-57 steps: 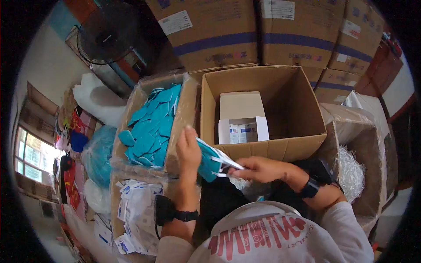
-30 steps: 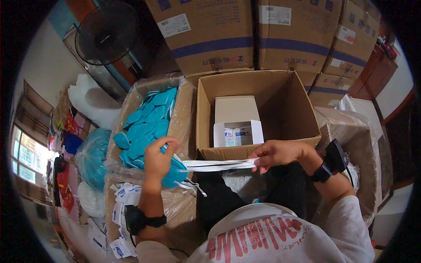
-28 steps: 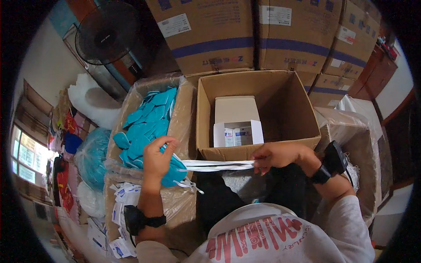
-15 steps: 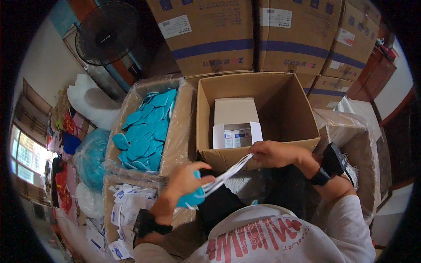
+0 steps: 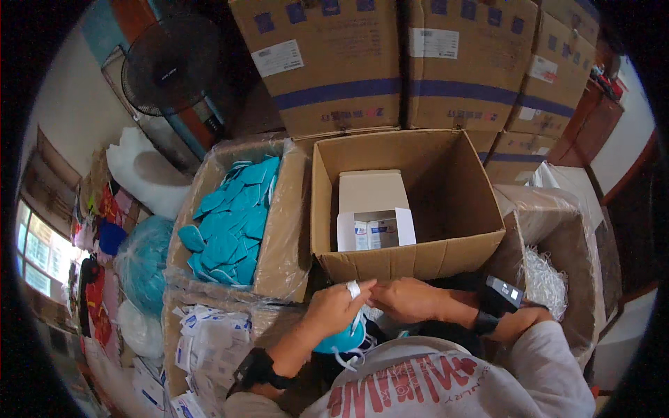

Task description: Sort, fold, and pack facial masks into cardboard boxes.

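Below the open box, my two hands meet at the fingertips in front of my shirt. My left hand point(image 5: 334, 306) is closed around a teal cup-shaped fabric piece point(image 5: 341, 340), partly hidden under the palm. White straps point(image 5: 354, 289) wrap over its index finger, and more strap loops dangle beneath the teal piece. The fingers of my right hand point(image 5: 404, 299) are pinched together against the left fingertips. What they grip is hidden.
An open carton point(image 5: 411, 265) ahead holds a small white box point(image 5: 376, 228) with packets. Left stand a bin of teal pieces point(image 5: 237, 216) and one of printed packets point(image 5: 212, 341). A bin of white strands point(image 5: 546, 282) is at right. Stacked cartons point(image 5: 334, 63) and a fan point(image 5: 171, 66) stand behind.
My right hand has come down and left, from the carton's front edge to my left hand. The stretched white straps between them are now gathered at my left fingers.
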A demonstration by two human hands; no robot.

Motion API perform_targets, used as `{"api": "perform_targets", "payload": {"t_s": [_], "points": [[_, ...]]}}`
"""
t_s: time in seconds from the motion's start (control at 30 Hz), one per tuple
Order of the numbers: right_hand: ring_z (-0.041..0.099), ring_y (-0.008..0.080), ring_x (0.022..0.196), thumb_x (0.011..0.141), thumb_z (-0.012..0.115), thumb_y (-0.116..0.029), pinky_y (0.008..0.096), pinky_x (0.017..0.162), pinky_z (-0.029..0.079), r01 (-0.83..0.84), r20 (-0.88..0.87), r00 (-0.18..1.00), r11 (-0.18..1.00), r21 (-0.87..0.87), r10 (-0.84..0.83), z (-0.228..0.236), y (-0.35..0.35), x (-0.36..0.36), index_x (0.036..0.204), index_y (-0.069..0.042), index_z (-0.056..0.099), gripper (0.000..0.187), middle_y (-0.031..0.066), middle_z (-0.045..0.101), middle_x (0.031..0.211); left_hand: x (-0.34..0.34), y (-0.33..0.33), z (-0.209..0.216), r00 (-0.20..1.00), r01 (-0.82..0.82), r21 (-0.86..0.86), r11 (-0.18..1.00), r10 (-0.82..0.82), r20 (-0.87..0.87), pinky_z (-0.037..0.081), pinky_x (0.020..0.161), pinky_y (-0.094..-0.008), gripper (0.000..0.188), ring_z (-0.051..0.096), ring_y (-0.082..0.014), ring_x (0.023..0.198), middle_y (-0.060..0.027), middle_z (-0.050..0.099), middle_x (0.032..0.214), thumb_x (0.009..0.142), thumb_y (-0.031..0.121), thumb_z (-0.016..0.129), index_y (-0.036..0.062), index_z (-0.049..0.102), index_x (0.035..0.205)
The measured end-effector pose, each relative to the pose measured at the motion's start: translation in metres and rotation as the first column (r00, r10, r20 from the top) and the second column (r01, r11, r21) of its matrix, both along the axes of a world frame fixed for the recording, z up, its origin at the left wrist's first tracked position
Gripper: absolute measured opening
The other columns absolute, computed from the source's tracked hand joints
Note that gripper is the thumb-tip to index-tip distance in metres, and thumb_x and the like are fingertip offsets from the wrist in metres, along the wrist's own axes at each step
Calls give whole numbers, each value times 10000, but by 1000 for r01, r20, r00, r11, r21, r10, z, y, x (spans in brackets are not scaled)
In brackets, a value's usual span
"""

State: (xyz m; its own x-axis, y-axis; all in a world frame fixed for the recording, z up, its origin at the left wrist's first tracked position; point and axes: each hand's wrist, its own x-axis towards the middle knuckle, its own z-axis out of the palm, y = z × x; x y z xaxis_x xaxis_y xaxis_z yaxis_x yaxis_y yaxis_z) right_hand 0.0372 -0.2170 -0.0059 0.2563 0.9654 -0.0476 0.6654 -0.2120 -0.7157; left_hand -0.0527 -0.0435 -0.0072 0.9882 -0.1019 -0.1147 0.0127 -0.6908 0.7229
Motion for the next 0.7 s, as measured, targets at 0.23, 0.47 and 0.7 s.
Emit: {"api": "perform_targets", "payload": {"t_s": [0.23,0.47,0.7], "points": [[549,364,822,868,445,-214,435,686,421,-513,-351,834,834,-205,427,41,-33,-7,896,-16,499,207,199,559,877,-28,-11,11,736,417,-355,836,-541,-408,441,602,-353,325,574,-256,656,-123,582,722,899,335,433,47,572,842],[551,281,796,899,428,-159,371,712,434,-555,-566,736,810,-190,371,38,-100,22,960,-21,518,176,147,571,881,-40,-6,24,813,537,-80,840,-540,-217,423,614,-425,346,553,-340,696,-157,548,696,868,375,435,72,578,782],[475,70,669,889,490,-299,201,570,391,320,-828,357,890,-326,-432,37,-128,79,868,-81,529,222,3,521,792,-10,74,24,821,-568,-266,778,517,-243,388,505,-271,422,493,-107,537,-10,509,597,898,400,402,80,545,664]]}}
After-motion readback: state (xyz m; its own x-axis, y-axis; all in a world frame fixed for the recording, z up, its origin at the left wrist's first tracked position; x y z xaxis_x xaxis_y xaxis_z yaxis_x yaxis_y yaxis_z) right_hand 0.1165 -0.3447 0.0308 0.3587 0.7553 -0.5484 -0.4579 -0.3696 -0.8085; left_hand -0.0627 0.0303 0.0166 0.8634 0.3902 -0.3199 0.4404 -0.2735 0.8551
